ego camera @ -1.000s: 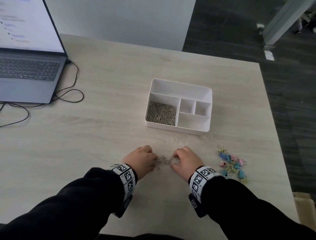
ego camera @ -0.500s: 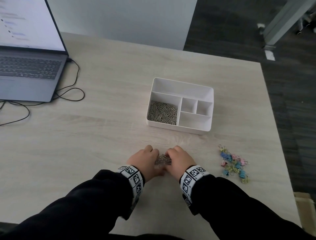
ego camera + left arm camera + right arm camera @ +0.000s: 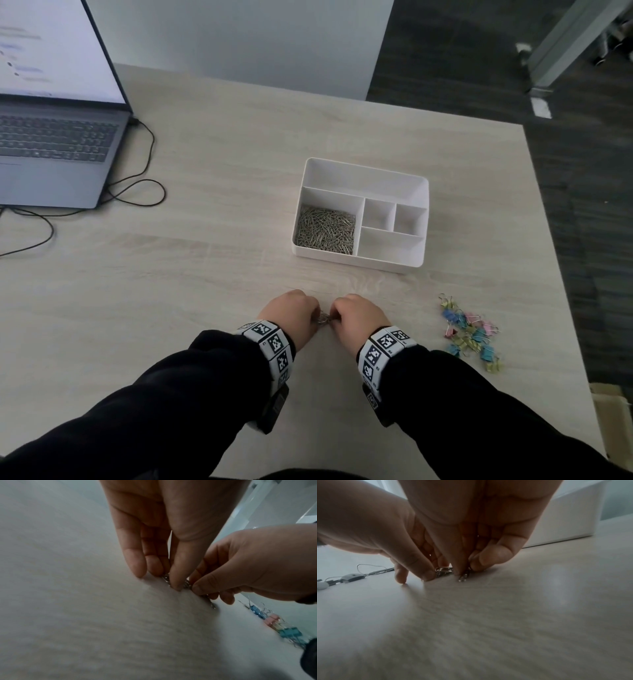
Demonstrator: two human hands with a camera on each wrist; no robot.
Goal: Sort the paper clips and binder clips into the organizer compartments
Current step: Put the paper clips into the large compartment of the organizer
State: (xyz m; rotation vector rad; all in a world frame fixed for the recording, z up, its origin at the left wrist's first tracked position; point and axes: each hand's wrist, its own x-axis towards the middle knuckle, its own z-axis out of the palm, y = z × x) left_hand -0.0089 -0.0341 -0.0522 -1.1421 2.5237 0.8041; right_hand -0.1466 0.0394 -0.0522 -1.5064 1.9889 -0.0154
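Note:
A small bunch of silver paper clips (image 3: 323, 318) lies on the table near the front edge. My left hand (image 3: 303, 313) and right hand (image 3: 344, 317) meet over it, fingers curled down, pinching the clips from both sides. In the left wrist view the left thumb and fingers close on the paper clips (image 3: 187, 584), with the right hand (image 3: 257, 568) against them. The right wrist view shows the paper clips (image 3: 443, 570) between both thumbs. Farther back, the white organizer (image 3: 363, 171) holds many paper clips (image 3: 325, 229) in its left compartment. Pastel binder clips (image 3: 471, 332) lie heaped at the right.
An open laptop (image 3: 51, 154) stands at the far left, with its black cable (image 3: 137, 192) looping over the table. The table's right edge runs just past the binder clips. A cardboard box (image 3: 613, 414) stands on the floor at lower right.
Both hands have drawn together, squeezing the spread paper clips into a tight bunch now mostly hidden between the fingers.

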